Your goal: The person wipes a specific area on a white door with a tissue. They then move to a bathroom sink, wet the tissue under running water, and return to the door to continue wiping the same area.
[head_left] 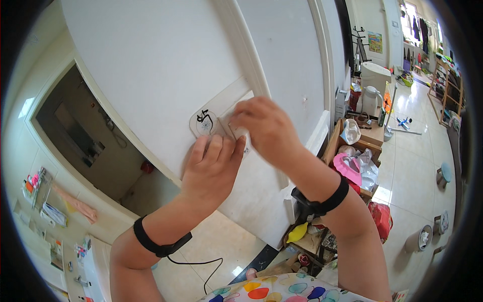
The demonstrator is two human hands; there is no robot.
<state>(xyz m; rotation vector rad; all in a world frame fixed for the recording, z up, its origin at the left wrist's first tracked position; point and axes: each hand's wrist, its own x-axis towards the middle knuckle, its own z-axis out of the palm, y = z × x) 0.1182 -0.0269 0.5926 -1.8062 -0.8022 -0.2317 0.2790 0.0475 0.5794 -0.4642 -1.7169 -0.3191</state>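
Left hand [214, 163] flat, fingers spread, pinning the clear sticker sheet [221, 118] to the white wall [151, 60], right hand [264, 128] pinching its upper edge just above; likely thin, floppy, clingy, best taken by a corner and peeled gently.

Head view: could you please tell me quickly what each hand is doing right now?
Left hand: open, pressed flat on the white wall below the clear sticker.
Right hand: fingers curled at the sticker's edge; whether it grips cannot be told.
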